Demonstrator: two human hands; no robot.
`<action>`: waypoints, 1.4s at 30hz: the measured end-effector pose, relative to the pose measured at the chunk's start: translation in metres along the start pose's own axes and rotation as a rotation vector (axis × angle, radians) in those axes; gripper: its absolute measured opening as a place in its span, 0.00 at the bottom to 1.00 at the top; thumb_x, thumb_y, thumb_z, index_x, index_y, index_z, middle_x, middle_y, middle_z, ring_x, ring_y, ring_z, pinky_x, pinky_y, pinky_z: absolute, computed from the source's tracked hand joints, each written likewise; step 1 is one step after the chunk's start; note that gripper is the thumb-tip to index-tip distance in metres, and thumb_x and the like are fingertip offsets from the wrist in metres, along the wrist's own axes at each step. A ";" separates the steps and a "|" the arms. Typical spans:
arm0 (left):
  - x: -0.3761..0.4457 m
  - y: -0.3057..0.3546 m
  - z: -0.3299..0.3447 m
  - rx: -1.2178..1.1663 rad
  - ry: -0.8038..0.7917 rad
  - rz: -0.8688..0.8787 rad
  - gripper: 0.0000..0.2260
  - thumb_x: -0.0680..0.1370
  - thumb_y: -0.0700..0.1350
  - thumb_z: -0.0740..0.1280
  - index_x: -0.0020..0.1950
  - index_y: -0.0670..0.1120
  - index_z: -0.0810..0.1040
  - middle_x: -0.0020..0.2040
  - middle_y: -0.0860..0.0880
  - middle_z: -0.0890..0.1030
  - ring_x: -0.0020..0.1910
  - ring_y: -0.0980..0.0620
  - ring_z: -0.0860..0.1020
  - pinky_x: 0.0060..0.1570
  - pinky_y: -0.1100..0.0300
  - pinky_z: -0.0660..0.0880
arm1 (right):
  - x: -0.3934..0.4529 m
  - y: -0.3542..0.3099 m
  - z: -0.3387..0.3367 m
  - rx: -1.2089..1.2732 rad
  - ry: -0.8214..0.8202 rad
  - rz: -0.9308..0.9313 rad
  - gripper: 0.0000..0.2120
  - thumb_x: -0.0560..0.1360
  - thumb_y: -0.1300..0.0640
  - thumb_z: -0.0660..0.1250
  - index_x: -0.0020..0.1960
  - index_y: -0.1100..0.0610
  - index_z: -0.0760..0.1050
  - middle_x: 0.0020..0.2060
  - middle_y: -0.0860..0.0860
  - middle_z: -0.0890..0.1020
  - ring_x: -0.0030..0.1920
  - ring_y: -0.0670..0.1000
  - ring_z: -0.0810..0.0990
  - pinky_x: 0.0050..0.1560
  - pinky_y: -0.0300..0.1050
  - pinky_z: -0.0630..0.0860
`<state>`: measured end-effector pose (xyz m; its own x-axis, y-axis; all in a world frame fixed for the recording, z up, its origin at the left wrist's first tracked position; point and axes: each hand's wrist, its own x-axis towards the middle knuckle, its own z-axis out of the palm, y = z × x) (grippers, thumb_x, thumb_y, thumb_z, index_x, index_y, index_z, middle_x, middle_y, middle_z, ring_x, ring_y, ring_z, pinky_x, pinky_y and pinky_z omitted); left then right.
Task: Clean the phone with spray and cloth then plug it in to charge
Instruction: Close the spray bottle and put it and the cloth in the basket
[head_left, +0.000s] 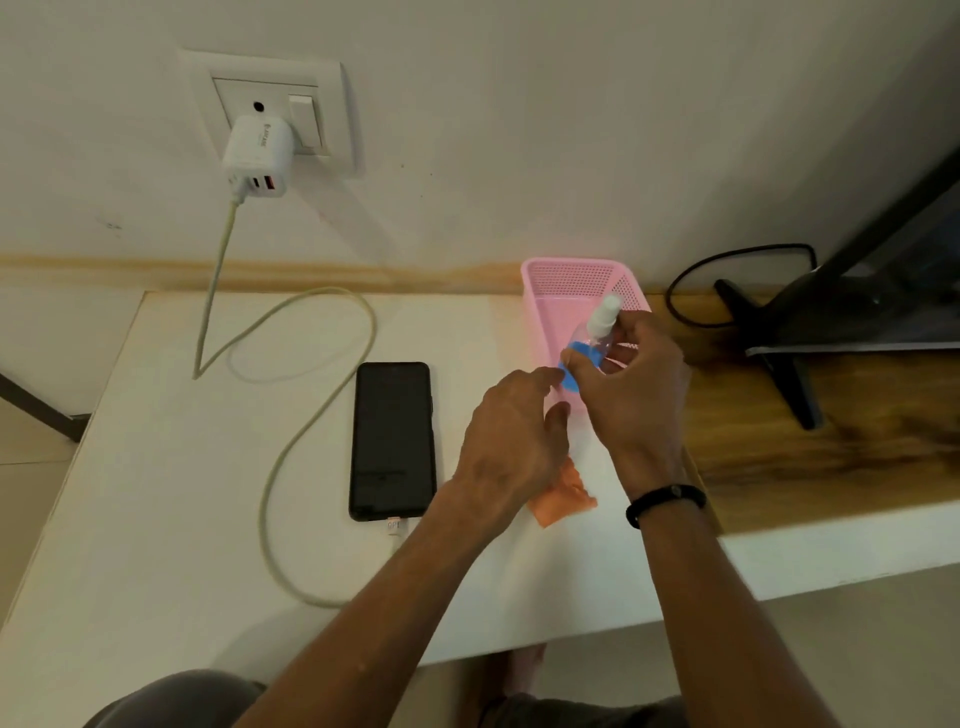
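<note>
White desk (156, 519): phone (392, 441) flat, long axis 12-6, at 9 o'clock of R hand (636, 395) gripping spray bottle (597, 332); L hand (511, 436) nearer, fingers relaxed, holding nothing.

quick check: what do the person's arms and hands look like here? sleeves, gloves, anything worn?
Both forearms are bare, no sleeves in view, and neither hand is gloved. The right hand has a thin black band round its wrist, with a small rounded module on top. The left hand and its wrist carry nothing. No rings or markings can be made out on either hand.
</note>
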<state>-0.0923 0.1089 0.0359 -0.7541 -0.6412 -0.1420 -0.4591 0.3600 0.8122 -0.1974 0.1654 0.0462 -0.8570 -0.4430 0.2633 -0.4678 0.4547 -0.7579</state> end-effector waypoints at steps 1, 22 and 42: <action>0.000 -0.001 0.000 0.007 0.003 0.004 0.18 0.84 0.49 0.63 0.75 0.50 0.74 0.71 0.49 0.77 0.64 0.46 0.79 0.68 0.49 0.74 | 0.000 0.002 0.001 -0.013 -0.017 0.013 0.24 0.73 0.56 0.80 0.66 0.60 0.77 0.61 0.55 0.84 0.52 0.48 0.80 0.49 0.29 0.73; -0.010 -0.031 -0.001 0.505 -0.183 -0.038 0.16 0.79 0.48 0.72 0.65 0.49 0.76 0.62 0.46 0.74 0.56 0.46 0.79 0.54 0.53 0.77 | -0.019 0.001 -0.025 -0.533 -0.659 0.339 0.17 0.72 0.52 0.80 0.53 0.59 0.78 0.46 0.57 0.84 0.47 0.56 0.85 0.54 0.56 0.84; 0.002 -0.016 -0.037 -0.235 0.015 0.022 0.07 0.78 0.51 0.73 0.54 0.53 0.79 0.44 0.53 0.86 0.39 0.56 0.85 0.29 0.74 0.76 | -0.013 0.004 -0.016 -0.137 -0.742 0.387 0.21 0.71 0.49 0.80 0.58 0.57 0.80 0.51 0.55 0.87 0.51 0.56 0.87 0.57 0.54 0.84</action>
<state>-0.0684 0.0767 0.0436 -0.7551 -0.6453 -0.1156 -0.3193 0.2080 0.9245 -0.1915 0.1852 0.0490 -0.6209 -0.6073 -0.4956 -0.2343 0.7471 -0.6221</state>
